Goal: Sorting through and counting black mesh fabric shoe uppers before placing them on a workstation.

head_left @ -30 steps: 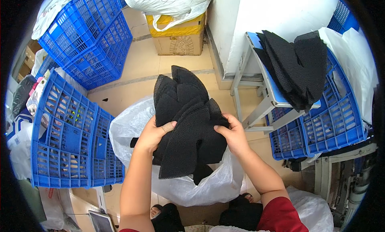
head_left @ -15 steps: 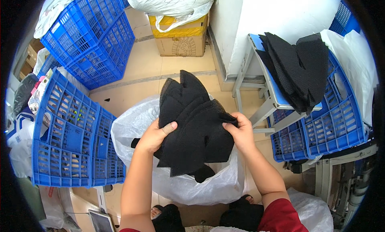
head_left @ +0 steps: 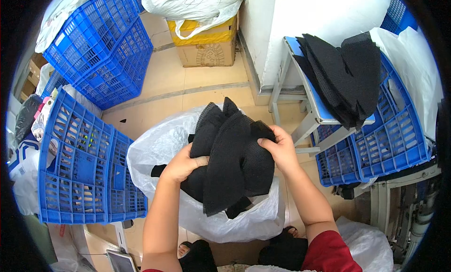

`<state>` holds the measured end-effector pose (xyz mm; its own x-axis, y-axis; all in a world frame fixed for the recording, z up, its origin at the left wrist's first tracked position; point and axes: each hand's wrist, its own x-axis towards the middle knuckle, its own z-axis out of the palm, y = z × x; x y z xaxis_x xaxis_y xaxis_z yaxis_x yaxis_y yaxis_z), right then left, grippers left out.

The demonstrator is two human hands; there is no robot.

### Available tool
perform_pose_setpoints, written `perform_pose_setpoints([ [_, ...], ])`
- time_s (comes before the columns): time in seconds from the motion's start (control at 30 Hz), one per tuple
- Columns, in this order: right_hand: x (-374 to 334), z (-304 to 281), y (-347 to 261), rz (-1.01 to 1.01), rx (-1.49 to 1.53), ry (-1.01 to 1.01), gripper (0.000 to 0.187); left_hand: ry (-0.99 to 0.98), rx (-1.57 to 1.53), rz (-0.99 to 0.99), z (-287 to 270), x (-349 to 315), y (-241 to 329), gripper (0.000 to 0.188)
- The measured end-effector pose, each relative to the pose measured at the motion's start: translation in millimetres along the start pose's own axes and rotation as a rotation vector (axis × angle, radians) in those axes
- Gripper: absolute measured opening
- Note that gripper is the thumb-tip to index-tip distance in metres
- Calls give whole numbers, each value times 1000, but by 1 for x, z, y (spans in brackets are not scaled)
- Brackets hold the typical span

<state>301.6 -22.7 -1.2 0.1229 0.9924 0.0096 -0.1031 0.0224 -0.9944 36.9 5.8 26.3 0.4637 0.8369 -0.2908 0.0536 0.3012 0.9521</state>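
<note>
Between my hands is a stack of black mesh fabric pieces (head_left: 230, 159), cut to curved, pointed shapes and fanned unevenly. My left hand (head_left: 184, 165) grips its left side, the thumb lying on top. On the right edge, my right hand (head_left: 278, 147) pinches the pieces between thumb and fingers. The stack is over an open white plastic bag (head_left: 235, 229), where more black pieces (head_left: 238, 208) partly show below it. Another pile of black mesh pieces (head_left: 343, 74) lies on a blue-topped stool (head_left: 321, 111) to my right.
Blue plastic crates (head_left: 77, 164) stand at my left, more crates (head_left: 101, 46) behind them. A taped cardboard box (head_left: 206, 51) with a white bag (head_left: 195, 4) on top is at the far wall. Beside the stool is another blue crate (head_left: 394, 145). A tablet-like device (head_left: 121, 261) sits lower left.
The fabric stack has shifted and bent: its upper pieces now fold into a raised, curved ridge. Both hands still hold it, the left a little lower. The whole view has shifted slightly.
</note>
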Motion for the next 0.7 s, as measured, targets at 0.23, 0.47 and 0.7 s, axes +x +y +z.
perform_pose_setpoints([
  [0.23,2,-13,-8,-6,15,80,24,237,10,31,-18,-11,22,49],
  [0.47,-6,-23,-49,-163,-105,267,25,514,274,257,-31,-28,56,38],
  [0.7,-22,18,-90,-679,-576,309,27,663,649,357,20,-32,79,36],
])
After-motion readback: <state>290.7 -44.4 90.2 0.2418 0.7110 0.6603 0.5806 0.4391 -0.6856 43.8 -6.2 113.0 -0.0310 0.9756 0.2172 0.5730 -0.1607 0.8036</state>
